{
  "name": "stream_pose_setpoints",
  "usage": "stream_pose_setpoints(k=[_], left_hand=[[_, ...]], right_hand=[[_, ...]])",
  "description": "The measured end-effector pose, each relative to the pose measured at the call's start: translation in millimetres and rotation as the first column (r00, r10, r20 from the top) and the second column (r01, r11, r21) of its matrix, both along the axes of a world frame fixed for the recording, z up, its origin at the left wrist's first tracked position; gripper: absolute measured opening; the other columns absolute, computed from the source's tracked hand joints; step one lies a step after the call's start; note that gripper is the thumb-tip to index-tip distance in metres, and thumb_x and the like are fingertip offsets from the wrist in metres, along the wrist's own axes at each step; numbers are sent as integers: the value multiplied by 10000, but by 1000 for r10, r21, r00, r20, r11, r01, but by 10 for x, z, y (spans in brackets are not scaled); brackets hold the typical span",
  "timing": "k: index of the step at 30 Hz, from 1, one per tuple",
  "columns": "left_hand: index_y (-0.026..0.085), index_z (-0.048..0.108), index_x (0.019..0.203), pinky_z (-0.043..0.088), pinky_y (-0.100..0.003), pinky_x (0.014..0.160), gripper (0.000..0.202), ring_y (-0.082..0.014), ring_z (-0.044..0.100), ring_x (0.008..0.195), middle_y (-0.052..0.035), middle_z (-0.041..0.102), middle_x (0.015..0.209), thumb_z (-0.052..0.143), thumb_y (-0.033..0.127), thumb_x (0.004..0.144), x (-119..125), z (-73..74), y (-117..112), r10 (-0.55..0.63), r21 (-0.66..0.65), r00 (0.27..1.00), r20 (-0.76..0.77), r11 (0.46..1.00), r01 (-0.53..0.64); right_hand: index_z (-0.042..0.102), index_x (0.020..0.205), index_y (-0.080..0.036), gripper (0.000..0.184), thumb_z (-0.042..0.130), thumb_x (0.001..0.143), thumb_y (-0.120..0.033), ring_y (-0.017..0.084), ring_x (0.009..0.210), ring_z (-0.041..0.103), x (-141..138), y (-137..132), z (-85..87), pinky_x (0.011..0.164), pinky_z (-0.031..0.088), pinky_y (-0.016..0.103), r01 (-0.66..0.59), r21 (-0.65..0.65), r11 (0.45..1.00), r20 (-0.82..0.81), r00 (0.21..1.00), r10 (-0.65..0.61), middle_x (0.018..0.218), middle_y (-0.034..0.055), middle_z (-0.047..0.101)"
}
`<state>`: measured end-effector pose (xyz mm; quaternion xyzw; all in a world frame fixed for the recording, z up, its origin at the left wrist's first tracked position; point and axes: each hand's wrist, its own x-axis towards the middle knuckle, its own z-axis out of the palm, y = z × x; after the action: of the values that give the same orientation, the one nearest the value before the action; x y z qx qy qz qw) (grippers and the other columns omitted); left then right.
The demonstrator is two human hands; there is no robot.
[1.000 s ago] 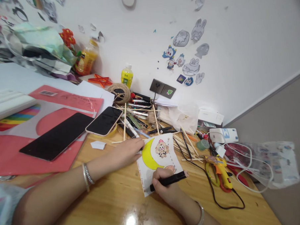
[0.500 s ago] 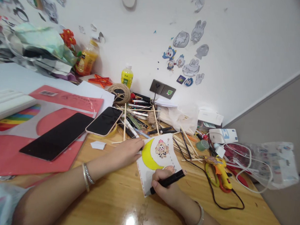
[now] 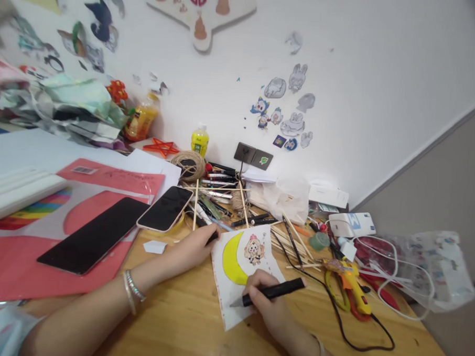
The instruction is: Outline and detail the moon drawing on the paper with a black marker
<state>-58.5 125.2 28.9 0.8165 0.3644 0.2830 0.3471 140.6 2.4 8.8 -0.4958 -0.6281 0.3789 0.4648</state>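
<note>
On the left of the wooden counter (image 3: 176,322), a large black slab-like device (image 3: 89,235) and a white case (image 3: 20,193) lie on a red plastic package (image 3: 17,263), with a phone (image 3: 166,208) at its edge. Behind stand an orange drink bottle (image 3: 140,122) and a smaller yellow bottle (image 3: 200,140), near a red star (image 3: 161,147) and coiled twine (image 3: 194,162). Pens (image 3: 221,175) and thin sticks (image 3: 241,199) lie jumbled at the back. On the right rest a yellow glue gun (image 3: 354,288), a white cable (image 3: 396,253) and a clear plastic bag (image 3: 440,273). Cartoon stickers (image 3: 294,125) dot the white wall (image 3: 383,74).
</note>
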Motion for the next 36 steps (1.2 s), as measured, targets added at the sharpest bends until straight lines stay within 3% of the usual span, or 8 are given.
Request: stream_pose_setpoints(k=[5, 9, 11, 14, 17, 23, 30, 36], left_hand=[[206, 448, 766, 439, -279, 611, 69, -162, 541, 641, 15, 557, 678, 408, 214, 711, -16, -21, 95, 74, -120, 989, 131, 991, -59], [216, 399, 744, 400, -261, 515, 104, -148, 515, 521, 40, 530, 570, 427, 311, 715, -28, -36, 162, 107, -307, 967, 233, 951, -31], [214, 396, 719, 393, -258, 527, 133, -146, 511, 542, 38, 542, 595, 467, 320, 680, -38, -25, 183, 117, -285, 973, 200, 957, -56], [204, 413, 664, 395, -269, 591, 154, -155, 503, 630, 27, 542, 661, 516, 311, 622, -49, 14, 185, 129, -131, 985, 115, 985, -114], [200, 430, 649, 387, -275, 613, 128, -160, 483, 649, 27, 512, 661, 499, 302, 614, -46, 62, 155, 141, -60, 987, 72, 989, -137], [200, 423, 672, 397, -269, 643, 134, -156, 500, 660, 35, 515, 656, 401, 177, 542, -62, 117, 100, 119, -183, 984, 132, 979, -94], [195, 437, 705, 387, -251, 597, 124, -139, 486, 621, 52, 481, 636, 508, 245, 616, -94, 61, 140, 121, -99, 992, 33, 988, -117], [205, 406, 675, 416, -251, 576, 148, -132, 503, 594, 50, 485, 631, 524, 289, 641, -82, 53, 170, 199, -115, 964, 176, 977, -180]], right_hand=[[513, 720, -203, 287, 486, 839, -463, 107, 378, 434, 140, 155, 67, 381, 334, 210, 295, 100, 950, -294, 921, -255, 467, -53, 491], [556, 797, -191, 291, 488, 839, -471, 111, 398, 445, 291, 279, 117, 398, 356, 224, 485, 206, 850, -304, 857, -416, 507, -32, 547], [580, 852, -186, 264, 513, 830, -440, 129, 463, 493, 347, 325, 117, 454, 411, 253, 552, 232, 801, -242, 830, -502, 587, -10, 589], [589, 937, -180, 255, 569, 792, -389, 207, 750, 609, 396, 388, 99, 653, 496, 328, 631, 272, 727, -179, 775, -606, 850, 62, 656], [579, 987, -177, 297, 594, 765, -373, 255, 940, 598, 425, 452, 85, 799, 485, 379, 654, 304, 692, -151, 751, -643, 1019, 99, 640], [532, 1114, -189, 357, 474, 858, -432, 258, 904, 641, 496, 483, 60, 765, 517, 382, 608, 162, 777, -142, 794, -591, 1020, 103, 661], [540, 1129, -200, 306, 498, 858, -335, 266, 1063, 567, 532, 460, 16, 918, 438, 412, 413, 404, 816, 142, 853, -503, 1142, 98, 622], [590, 1042, -202, 243, 492, 851, -316, 264, 976, 608, 480, 497, 8, 848, 486, 400, 387, 430, 816, 109, 875, -473, 1041, 97, 665]])
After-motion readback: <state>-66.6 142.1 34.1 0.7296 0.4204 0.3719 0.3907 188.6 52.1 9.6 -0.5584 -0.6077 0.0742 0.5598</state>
